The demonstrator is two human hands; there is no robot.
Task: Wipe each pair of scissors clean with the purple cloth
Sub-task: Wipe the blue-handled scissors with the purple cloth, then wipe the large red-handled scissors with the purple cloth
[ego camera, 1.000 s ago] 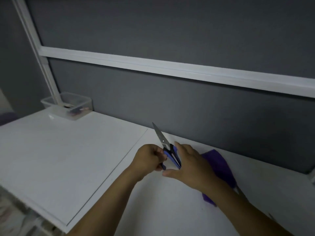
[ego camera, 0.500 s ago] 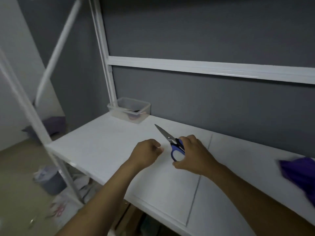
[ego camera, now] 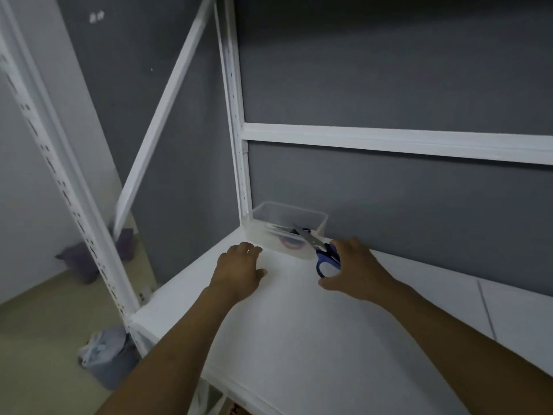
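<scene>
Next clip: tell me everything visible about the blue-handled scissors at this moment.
The scissors have grey metal blades, closed, and blue-and-black plastic loop handles. The right hand holds them by the handles, blades pointing up-left over the rim of the clear plastic bin. Whether the tip touches anything inside is unclear.

Right hand [ego camera: 356, 265] grips scissors [ego camera: 316, 245]; left hand [ego camera: 239, 271] is palm down, empty.

Scissors [ego camera: 320, 248] carried left — tips reach box [ego camera: 260, 232]
</scene>
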